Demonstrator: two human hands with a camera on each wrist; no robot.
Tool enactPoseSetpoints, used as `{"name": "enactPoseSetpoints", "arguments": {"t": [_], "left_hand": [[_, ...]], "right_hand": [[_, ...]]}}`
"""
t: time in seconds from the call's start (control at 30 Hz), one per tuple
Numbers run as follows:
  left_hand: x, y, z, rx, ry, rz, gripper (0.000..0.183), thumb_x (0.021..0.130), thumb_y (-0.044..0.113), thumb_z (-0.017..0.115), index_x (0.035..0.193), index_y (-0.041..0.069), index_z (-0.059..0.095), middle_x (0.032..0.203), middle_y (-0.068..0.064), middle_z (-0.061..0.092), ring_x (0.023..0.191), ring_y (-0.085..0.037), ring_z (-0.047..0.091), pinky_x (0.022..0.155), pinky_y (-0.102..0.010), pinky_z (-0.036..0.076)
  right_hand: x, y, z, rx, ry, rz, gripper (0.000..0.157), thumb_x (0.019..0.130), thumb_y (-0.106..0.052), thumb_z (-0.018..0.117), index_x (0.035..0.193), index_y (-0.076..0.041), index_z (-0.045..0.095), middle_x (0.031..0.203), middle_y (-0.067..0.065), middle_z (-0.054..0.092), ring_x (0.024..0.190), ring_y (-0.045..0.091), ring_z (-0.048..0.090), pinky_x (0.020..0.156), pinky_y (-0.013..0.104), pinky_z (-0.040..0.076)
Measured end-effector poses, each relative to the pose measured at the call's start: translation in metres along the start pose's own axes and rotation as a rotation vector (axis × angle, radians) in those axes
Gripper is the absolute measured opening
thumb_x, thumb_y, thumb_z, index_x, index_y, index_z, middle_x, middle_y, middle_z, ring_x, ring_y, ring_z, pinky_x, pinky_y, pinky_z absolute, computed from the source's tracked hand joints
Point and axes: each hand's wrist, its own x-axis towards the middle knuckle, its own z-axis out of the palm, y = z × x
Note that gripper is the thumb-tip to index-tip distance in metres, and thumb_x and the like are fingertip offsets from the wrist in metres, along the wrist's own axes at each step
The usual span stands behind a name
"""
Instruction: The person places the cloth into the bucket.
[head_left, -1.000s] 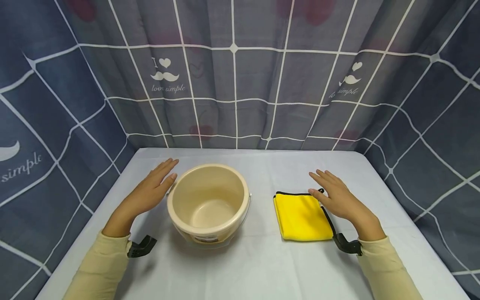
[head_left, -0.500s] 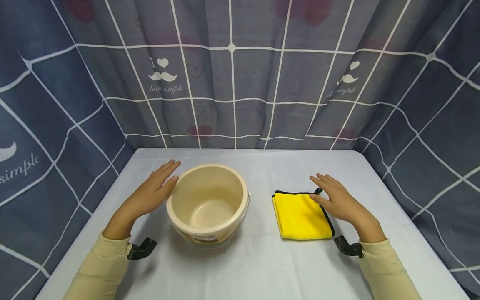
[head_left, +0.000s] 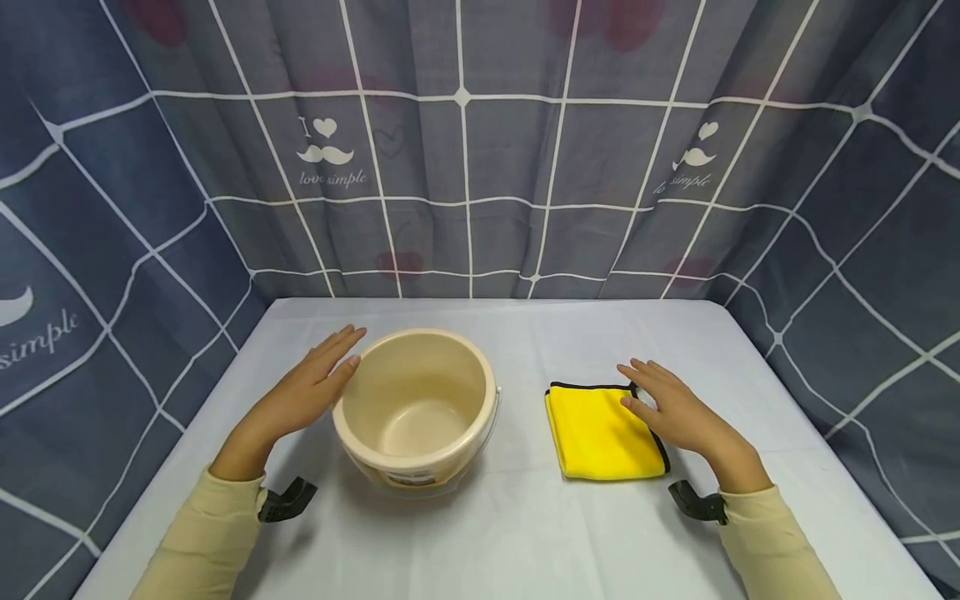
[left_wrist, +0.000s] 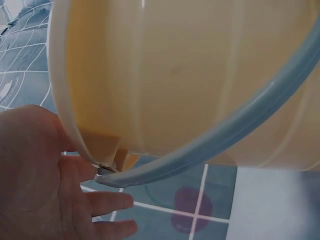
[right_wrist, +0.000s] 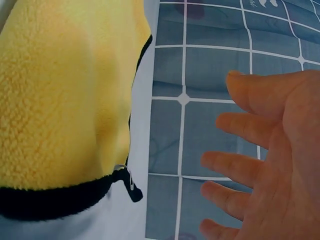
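Observation:
A cream bucket point(head_left: 416, 400) stands upright on the white-covered table. Its grey handle point(left_wrist: 225, 130) hangs down along the side in the left wrist view. Beside the bucket's left rim is my left hand point(head_left: 300, 396), fingers extended; whether it touches the rim I cannot tell. A folded yellow towel point(head_left: 600, 433) with black edging lies flat to the right. Over the towel's right edge hovers my right hand point(head_left: 682, 412), its fingers spread and holding nothing. The towel's black hanging loop point(right_wrist: 132, 187) shows in the right wrist view, apart from the fingers.
The white tablecloth point(head_left: 517, 517) covers the table between and around the bucket and towel. Grey-blue checked curtains point(head_left: 510, 158) enclose the table at the back and both sides. A black wrist mount point(head_left: 288, 500) sticks out from the left sleeve, and another point(head_left: 697, 502) from the right.
My right hand has come slightly nearer in the head view, lower over the towel's edge. The left hand has shifted a little right toward the bucket rim. Bucket and towel stay put.

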Motion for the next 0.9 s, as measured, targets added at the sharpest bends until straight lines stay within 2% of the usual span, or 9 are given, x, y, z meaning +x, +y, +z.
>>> {"name": "enactPoseSetpoints", "arguments": {"t": [0.3,0.53,0.77,0.9], "left_hand": [[0.002,0.002,0.001,0.002,-0.013,-0.012,0.057,0.111,0.035,0.040,0.160,0.007,0.031,0.166,-0.021,0.016,0.151,-0.045,0.009,0.113,-0.070,0.010],[0.002,0.002,0.004,-0.001,-0.017,-0.006,0.056,0.111,0.033,0.039,0.158,0.004,0.033,0.165,-0.023,0.018,0.151,-0.045,0.011,0.114,-0.069,0.011],[0.003,-0.001,0.007,-0.014,-0.016,0.008,0.054,0.111,0.030,0.039,0.158,0.003,0.034,0.165,-0.023,0.020,0.151,-0.045,0.014,0.115,-0.068,0.012],[0.001,-0.003,0.009,-0.034,-0.020,0.010,0.053,0.111,0.029,0.039,0.158,0.004,0.034,0.165,-0.023,0.020,0.150,-0.045,0.014,0.114,-0.068,0.013]], "right_hand": [[0.002,0.001,0.004,-0.010,-0.013,-0.015,0.053,0.104,-0.023,0.059,0.149,0.001,0.047,0.154,0.032,0.036,0.143,0.055,0.023,0.111,0.071,0.019],[0.004,0.002,0.010,-0.012,-0.046,-0.041,0.056,0.101,-0.024,0.065,0.149,-0.001,0.048,0.154,0.030,0.037,0.143,0.053,0.025,0.111,0.070,0.020],[0.002,0.004,0.015,0.009,-0.090,-0.008,0.058,0.100,-0.023,0.066,0.150,0.000,0.047,0.154,0.031,0.038,0.142,0.054,0.026,0.111,0.070,0.021],[0.002,0.005,0.019,0.012,-0.098,-0.018,0.058,0.098,-0.021,0.068,0.148,0.001,0.049,0.152,0.031,0.040,0.140,0.053,0.031,0.111,0.069,0.024]]}}
